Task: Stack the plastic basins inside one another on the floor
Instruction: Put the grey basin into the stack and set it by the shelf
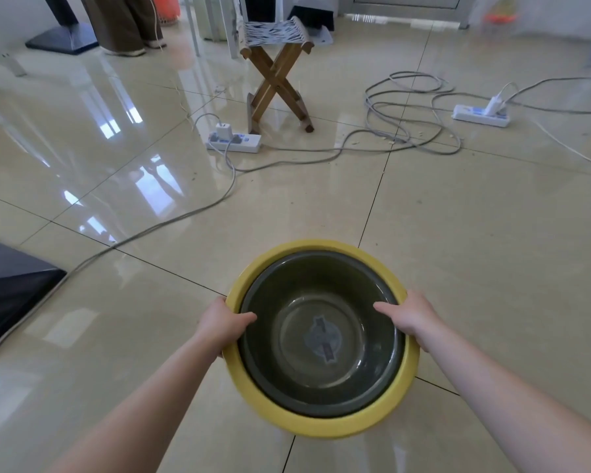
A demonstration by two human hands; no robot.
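Observation:
A dark grey see-through basin (321,336) sits nested inside a larger yellow basin (325,426), low in the middle of the head view above the tiled floor. A round label shows at the bottom of the grey one. My left hand (222,326) grips the left rims, thumb hooked over the inner edge. My right hand (411,319) grips the right rims the same way. Whether the stack touches the floor I cannot tell.
A wooden folding stool (275,73) stands ahead. Two white power strips (234,139) (480,114) with grey cables (406,107) lie across the tiles. A dark mat (7,291) is at the left. A person's legs (123,25) stand far left.

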